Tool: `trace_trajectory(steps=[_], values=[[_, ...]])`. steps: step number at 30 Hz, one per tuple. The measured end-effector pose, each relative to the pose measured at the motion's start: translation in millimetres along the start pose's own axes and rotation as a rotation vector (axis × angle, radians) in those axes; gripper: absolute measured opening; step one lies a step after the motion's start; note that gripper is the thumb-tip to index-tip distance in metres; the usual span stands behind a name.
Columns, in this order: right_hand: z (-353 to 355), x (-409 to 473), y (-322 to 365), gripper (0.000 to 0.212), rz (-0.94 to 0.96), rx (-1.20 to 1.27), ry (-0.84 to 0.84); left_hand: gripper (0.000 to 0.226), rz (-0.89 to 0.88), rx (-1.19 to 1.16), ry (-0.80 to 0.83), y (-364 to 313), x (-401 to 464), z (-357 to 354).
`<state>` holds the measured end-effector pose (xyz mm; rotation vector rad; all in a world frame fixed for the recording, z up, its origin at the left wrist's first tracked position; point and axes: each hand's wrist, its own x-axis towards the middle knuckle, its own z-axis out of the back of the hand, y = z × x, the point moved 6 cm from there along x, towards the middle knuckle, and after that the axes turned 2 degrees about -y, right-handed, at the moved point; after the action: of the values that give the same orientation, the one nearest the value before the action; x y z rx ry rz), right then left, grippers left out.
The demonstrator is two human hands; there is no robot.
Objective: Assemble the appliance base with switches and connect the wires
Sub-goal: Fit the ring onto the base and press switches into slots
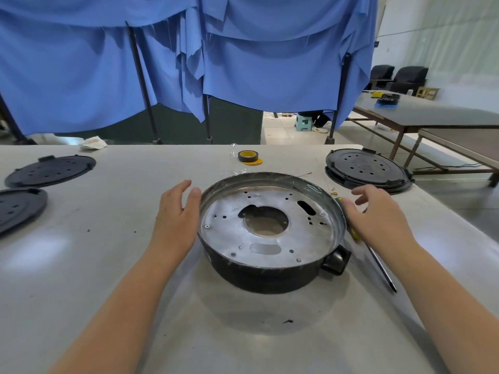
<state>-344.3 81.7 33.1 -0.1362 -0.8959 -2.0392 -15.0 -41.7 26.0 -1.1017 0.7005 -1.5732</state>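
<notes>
Looking down from the head camera, your appliance base (272,230) sits upside down at the middle of the bench (108,265), its perforated metal plate facing up and a black knob at its near right side. Your left hand (176,214) lies flat-fingered against the left rim, fingers straight and relaxed, gripping nothing. Your right hand (378,214) hovers just beside the right rim, fingers spread and loose, holding nothing; whether it touches the rim cannot be told. A yellow-handled screwdriver (383,271) lies on the bench under that hand. A tape roll (248,156) stands beyond the base. Black perforated covers rest far left (51,170) and far right (367,168).
</notes>
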Motion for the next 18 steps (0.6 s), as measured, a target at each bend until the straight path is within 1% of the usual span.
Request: trace_trajectory(steps=[1,2,4,6,8,9,11,13,15,18], values=[[3.2,-0.9,4.5,0.035,0.004,0.118,-0.012,0.044,0.085,-0.045,0.037,7.0,0.8,-3.3],[4.0,-2.5,8.4,0.033,-0.014,0.206,0.013,0.046,0.168,-0.109,0.064,12.2,0.4,-5.8],[-0.8,-6.8,14.7,0.03,-0.052,0.244,0.135,0.05,0.281,-0.251,0.079,18.3,0.9,-6.6],[-9.7,-10.5,17.6,0.028,-0.084,0.208,0.293,0.051,0.303,-0.312,0.08,21.3,2.9,-3.7],[-18.4,-12.2,16.5,0.028,-0.126,0.206,0.441,0.044,0.304,-0.322,0.117,21.3,2.0,-4.6],[-20.9,-12.6,16.0,0.025,-0.155,0.227,0.486,0.039,0.305,-0.317,0.148,20.9,1.6,-6.9],[-21.1,-13.4,16.1,0.02,-0.193,0.263,0.501,0.025,0.284,-0.302,0.222,15.8,0.4,-13.0],[-20.0,-13.1,18.3,0.019,-0.187,0.249,0.464,0.023,0.273,-0.352,0.228,12.2,-0.3,-15.0],[-19.4,-12.8,20.4,0.021,-0.178,0.245,0.43,0.034,0.308,-0.412,0.207,12.1,-2.5,-13.9],[-14.9,-11.6,19.6,0.02,-0.209,0.309,0.403,0.051,0.308,-0.48,0.195,10.5,-3.8,-13.4]])
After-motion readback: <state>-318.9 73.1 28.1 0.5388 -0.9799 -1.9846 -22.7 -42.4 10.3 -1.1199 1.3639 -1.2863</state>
